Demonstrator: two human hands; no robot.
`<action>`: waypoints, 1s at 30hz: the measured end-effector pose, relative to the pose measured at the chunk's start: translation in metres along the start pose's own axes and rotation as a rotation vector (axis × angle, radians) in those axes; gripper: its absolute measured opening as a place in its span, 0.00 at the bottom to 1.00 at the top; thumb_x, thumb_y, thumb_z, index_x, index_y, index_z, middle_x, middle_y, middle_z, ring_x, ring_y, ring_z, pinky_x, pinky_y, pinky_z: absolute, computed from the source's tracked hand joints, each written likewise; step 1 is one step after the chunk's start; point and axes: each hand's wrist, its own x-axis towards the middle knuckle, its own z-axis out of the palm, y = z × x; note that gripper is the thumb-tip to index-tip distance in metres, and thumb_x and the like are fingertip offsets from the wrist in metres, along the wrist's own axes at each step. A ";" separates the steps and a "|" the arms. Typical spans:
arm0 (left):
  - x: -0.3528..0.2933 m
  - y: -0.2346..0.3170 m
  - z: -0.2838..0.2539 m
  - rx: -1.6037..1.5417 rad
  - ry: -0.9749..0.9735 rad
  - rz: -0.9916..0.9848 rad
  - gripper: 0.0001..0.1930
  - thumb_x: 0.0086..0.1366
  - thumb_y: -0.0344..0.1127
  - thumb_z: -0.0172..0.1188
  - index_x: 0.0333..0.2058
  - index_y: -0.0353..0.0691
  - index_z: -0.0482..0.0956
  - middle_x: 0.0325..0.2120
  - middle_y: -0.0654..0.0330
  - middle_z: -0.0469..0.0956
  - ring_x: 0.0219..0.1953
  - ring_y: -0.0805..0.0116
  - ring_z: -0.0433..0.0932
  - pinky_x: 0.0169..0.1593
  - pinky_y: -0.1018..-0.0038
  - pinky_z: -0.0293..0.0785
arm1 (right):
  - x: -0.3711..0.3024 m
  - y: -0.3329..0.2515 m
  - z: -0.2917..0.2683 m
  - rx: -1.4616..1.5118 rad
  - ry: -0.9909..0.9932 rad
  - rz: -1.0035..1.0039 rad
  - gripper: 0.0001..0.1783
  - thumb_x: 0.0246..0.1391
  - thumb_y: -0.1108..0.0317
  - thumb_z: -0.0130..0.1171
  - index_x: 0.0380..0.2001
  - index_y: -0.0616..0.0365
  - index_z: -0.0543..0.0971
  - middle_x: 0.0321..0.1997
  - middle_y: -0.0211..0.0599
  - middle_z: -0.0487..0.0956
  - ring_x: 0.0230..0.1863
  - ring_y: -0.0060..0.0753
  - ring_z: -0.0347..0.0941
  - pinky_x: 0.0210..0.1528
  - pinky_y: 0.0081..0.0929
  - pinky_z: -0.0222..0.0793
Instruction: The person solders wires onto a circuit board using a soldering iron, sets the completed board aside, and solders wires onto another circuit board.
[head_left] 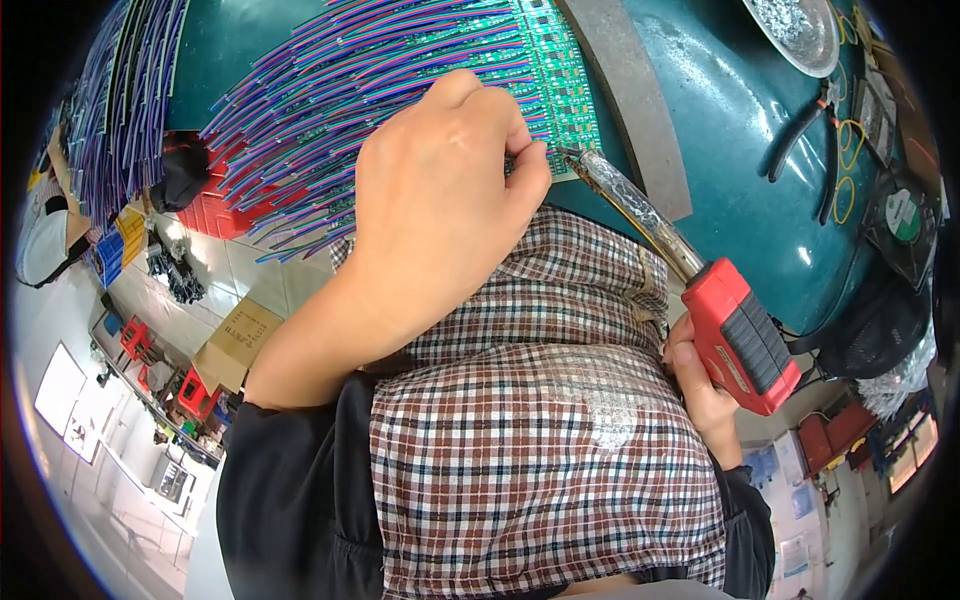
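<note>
A green table [720,110] spans the far side. A green circuit-board panel [570,95] with rows of coloured wires [300,110] lies on it, a grey bar [645,120] just to its right. Farther right are black-handled pliers [798,140] and yellow wire [850,160]; a metal dish [822,50] of silvery bits sits at the far right.

I count two hands, my left [440,190] and my right [700,388]; one soldering iron [722,310]; one grey curved bar [640,110]; one metal dish [826,50]; one pair of pliers [796,140]; one cardboard box [240,335]; wires [300,130] beyond counting.
</note>
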 end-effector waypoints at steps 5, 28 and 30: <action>-0.002 -0.002 0.003 -0.010 0.039 0.028 0.09 0.55 0.32 0.68 0.24 0.39 0.76 0.25 0.55 0.75 0.26 0.53 0.79 0.30 0.59 0.75 | 0.001 -0.003 0.001 0.020 -0.012 0.017 0.06 0.59 0.76 0.57 0.40 0.62 0.75 0.31 0.35 0.74 0.30 0.24 0.69 0.32 0.23 0.65; 0.002 -0.019 0.001 0.004 0.033 0.055 0.09 0.55 0.32 0.68 0.24 0.38 0.76 0.25 0.55 0.75 0.26 0.53 0.79 0.30 0.61 0.76 | 0.007 0.003 0.009 -0.029 -0.043 -0.001 0.07 0.60 0.76 0.57 0.41 0.63 0.75 0.32 0.36 0.74 0.31 0.24 0.69 0.34 0.24 0.66; 0.002 -0.018 0.001 0.002 0.022 0.054 0.09 0.55 0.32 0.68 0.24 0.38 0.76 0.25 0.55 0.75 0.27 0.53 0.79 0.30 0.61 0.76 | 0.007 0.003 0.010 -0.012 -0.033 0.011 0.07 0.59 0.76 0.56 0.41 0.63 0.75 0.32 0.37 0.74 0.31 0.24 0.68 0.34 0.24 0.66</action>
